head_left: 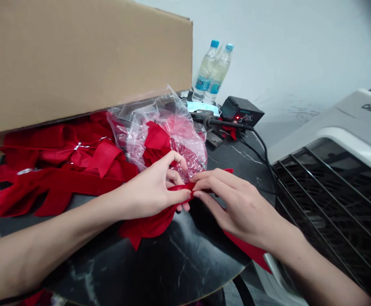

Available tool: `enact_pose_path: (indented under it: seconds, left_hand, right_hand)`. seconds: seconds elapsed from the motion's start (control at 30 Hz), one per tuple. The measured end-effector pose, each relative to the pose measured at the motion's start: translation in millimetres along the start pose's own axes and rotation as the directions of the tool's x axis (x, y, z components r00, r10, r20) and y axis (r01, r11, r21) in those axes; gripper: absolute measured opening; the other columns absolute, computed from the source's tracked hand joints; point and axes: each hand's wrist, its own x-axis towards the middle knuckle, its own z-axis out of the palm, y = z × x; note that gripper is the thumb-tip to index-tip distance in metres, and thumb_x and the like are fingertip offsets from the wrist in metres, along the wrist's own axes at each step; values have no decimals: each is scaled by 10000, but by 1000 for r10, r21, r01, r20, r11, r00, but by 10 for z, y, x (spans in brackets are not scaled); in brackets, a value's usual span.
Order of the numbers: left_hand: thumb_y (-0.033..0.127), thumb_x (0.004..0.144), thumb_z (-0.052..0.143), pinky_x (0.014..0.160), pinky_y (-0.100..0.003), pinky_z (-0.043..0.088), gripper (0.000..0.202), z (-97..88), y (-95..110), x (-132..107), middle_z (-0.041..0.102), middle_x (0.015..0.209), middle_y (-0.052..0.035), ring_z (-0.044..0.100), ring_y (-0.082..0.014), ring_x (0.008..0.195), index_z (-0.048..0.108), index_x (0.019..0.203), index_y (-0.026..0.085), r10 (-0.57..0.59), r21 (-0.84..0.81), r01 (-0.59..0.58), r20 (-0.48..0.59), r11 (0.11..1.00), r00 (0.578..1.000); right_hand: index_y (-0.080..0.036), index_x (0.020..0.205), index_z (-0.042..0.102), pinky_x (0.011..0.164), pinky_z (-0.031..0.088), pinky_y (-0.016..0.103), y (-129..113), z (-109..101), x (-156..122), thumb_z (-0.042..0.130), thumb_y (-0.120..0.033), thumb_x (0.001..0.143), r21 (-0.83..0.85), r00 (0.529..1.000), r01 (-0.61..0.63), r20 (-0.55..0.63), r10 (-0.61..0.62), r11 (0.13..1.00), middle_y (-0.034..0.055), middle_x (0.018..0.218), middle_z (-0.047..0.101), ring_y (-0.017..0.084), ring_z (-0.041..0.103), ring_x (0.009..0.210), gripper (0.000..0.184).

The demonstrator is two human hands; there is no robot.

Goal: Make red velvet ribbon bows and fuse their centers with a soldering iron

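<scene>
Both hands meet over the dark marbled table (160, 272), closed on a red ribbon bow (155, 225). My left hand (155, 187) pinches its gathered middle between thumb and fingers. From the right, my right hand (236, 202) grips the same gathered spot with its fingertips. One loop and a pointed tail hang below my left hand. A long red tail (249, 250) runs out beneath my right forearm past the table edge. Just behind the hands sits a clear plastic bag (185, 140) with red fabric in it.
Several red bows with silvery ties (61, 165) are piled at left, beneath a large cardboard box (86, 55). Two water bottles (211, 74), a blue face mask (203, 107) and a black control box (242, 111) with a cable stand behind. A grilled appliance (341, 182) is at right.
</scene>
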Motion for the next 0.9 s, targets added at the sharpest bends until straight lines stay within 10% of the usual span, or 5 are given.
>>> enact_pose_path:
  seconds: [0.37, 0.9]
  left_hand:
    - [263, 936, 693, 788, -349, 584, 302, 18, 22, -90, 674, 892, 16, 750, -198, 848, 426, 1078, 267, 117, 153, -127, 75, 980, 990]
    - [250, 906, 730, 742, -311, 590, 374, 48, 47, -70, 654, 782, 62, 741, -173, 742, 432, 1129, 280, 87, 134, -91, 33, 987, 996]
  right_hand:
    - [-247, 991, 744, 534, 415, 207, -83, -104, 82, 737, -169, 895, 386, 877, -473, 119, 465, 792, -82, 675, 646, 78, 534, 563, 124]
    - [-279, 1085, 802, 690, 493, 224, -33, -223, 141, 666, -216, 966, 334, 912, -403, 227, 342, 852, -41, 940, 795, 115, 692, 745, 191]
